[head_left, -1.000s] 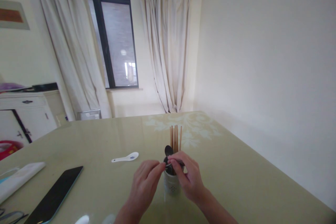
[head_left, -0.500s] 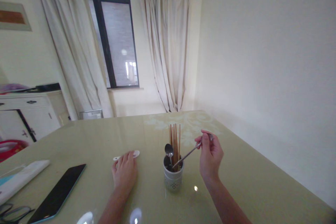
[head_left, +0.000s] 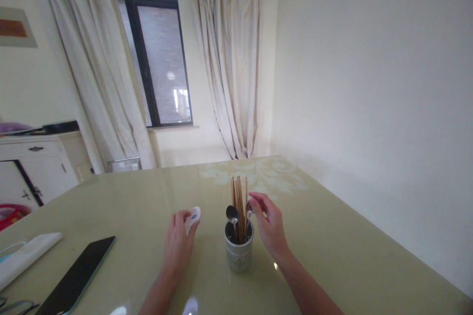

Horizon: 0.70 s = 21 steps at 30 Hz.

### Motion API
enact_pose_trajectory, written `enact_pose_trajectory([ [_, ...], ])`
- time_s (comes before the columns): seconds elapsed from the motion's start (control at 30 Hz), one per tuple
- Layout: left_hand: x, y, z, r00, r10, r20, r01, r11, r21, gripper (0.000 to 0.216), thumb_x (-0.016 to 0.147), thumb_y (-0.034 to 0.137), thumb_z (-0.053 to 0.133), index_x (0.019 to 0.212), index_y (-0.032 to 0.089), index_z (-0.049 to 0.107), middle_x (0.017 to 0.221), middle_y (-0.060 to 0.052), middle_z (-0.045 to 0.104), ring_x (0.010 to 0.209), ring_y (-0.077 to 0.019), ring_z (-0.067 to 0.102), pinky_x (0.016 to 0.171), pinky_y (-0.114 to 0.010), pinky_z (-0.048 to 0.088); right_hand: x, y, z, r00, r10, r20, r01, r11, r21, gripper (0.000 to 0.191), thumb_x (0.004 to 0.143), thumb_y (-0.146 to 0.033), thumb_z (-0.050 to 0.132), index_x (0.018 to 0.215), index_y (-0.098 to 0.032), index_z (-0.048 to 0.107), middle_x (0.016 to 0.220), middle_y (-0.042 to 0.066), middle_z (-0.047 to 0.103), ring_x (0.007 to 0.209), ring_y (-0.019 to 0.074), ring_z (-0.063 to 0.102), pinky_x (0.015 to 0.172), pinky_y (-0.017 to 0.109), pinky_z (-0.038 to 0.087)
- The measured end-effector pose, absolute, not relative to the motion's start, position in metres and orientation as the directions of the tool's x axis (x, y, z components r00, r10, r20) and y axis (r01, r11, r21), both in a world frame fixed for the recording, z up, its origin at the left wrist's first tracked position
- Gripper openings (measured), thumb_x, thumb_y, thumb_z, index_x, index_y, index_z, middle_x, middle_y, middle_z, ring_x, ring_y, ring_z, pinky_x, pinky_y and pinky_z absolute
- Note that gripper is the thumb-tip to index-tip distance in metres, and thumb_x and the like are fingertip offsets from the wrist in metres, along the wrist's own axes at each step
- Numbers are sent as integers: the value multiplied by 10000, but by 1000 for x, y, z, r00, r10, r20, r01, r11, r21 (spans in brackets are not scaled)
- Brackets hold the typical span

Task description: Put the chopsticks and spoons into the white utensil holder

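Note:
A pale cylindrical utensil holder (head_left: pixel 239 258) with a pattern of small holes stands upright on the table. Several wooden chopsticks (head_left: pixel 239 202) and a metal spoon (head_left: pixel 232 214), bowl up, lean inside it. My right hand (head_left: pixel 271 226) is at the holder's right side, thumb and fingers closed on the bowl end of a second metal spoon (head_left: pixel 250 208), whose handle goes down into the holder. To the left, my left hand (head_left: pixel 178 241) grips a white ceramic spoon (head_left: pixel 192 217) with a blue mark; its handle is hidden by the fingers.
A dark-screened phone or tablet (head_left: pixel 79 275) lies at the left front, beside a long white object (head_left: pixel 27 256) and a cable-like dark item (head_left: pixel 16 306). The glossy table (head_left: pixel 148 197) meets a wall (head_left: pixel 369 108) along its right side.
My right hand has moved left and brought its slanted metal spoon upright into the holder. My left hand has picked up the white spoon that lay flat beneath it.

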<state>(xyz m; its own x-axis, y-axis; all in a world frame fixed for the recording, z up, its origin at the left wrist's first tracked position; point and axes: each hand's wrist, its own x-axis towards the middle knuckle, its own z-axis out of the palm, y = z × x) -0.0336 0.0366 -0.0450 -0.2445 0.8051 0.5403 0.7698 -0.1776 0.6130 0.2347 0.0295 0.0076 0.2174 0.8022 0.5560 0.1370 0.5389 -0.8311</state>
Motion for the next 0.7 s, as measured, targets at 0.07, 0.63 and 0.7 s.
enact_pose_trajectory([
  [0.07, -24, 30, -34, -311, 675, 669, 666, -347, 660, 500, 932, 576, 635, 1243, 185, 613, 1022, -74, 649, 918, -284, 675, 835, -439, 559, 231, 31, 4, 213, 828, 519, 109, 507, -855, 423, 1009, -584, 631, 1093, -188, 753, 874, 67, 765, 786, 219, 711, 698, 300, 546],
  [0.63, 32, -21, 3, -447, 636, 629, 124, -653, 747, 337, 961, 530, 718, 1020, 236, 563, 798, -13, 782, 680, -169, 693, 646, -271, 559, 199, 20, -11, 35, 910, 413, 113, 407, -907, 436, 1032, -602, 563, 890, -200, 656, 780, 9, 635, 713, 187, 588, 635, 280, 443],
  [0.7, 35, -23, 0, -434, 669, 603, 183, -590, 786, 321, 991, 535, 670, 982, 221, 603, 763, -12, 754, 643, -157, 664, 595, -252, 527, 197, 18, -10, 20, 909, 416, 116, 411, -904, 432, 1037, -597, 554, 881, -203, 641, 777, 5, 623, 715, 185, 584, 640, 278, 443],
])
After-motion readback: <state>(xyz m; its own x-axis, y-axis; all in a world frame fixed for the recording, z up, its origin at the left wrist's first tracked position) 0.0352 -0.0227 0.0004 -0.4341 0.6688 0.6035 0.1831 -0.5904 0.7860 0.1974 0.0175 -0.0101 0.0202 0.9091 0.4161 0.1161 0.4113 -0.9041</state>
